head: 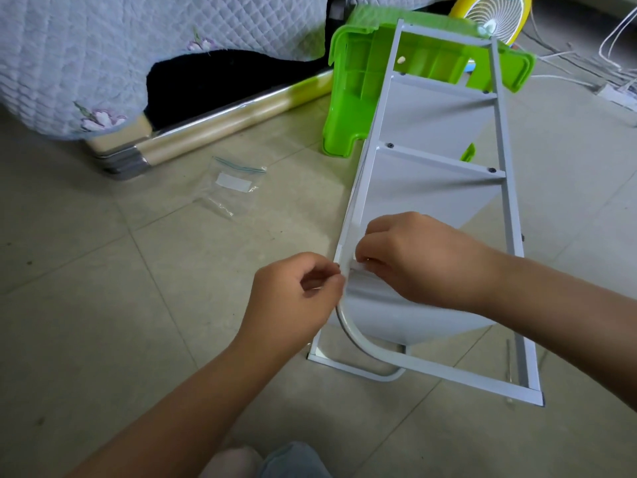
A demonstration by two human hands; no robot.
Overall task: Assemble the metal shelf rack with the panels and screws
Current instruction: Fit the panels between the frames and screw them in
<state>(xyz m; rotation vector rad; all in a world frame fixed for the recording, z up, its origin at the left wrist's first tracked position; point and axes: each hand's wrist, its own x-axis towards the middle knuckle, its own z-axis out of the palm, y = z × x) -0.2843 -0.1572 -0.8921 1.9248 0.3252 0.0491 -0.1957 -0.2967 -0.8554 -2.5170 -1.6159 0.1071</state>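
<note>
White metal rack (pixel 441 162), lying long on smooth grey floor tiles (pixel 138 305), far end up on a ribbed green plastic stool (pixel 348 98).
Thin straight bars, flat grey panels, small black screws (pixel 390 145) at the corners, one round bent tube (pixel 355 334) near the bottom end. Left hand (pixel 293 298) curled, fingertips pinching the rack's side bar right by the lowest panel (pixel 396 315). Right hand (pixel 413 257) curled too, gripping that panel's front edge, just beside the left. Something tiny and shiny under the right fingertips, too small to tell. Thin stick (pixel 508 363) by the right bar, hard to make out. See-through crinkly bag (pixel 231 188) nearby. Puffy quilted cover (pixel 103 46) and yellow fan (pixel 496 15) up top, both cut off.
</note>
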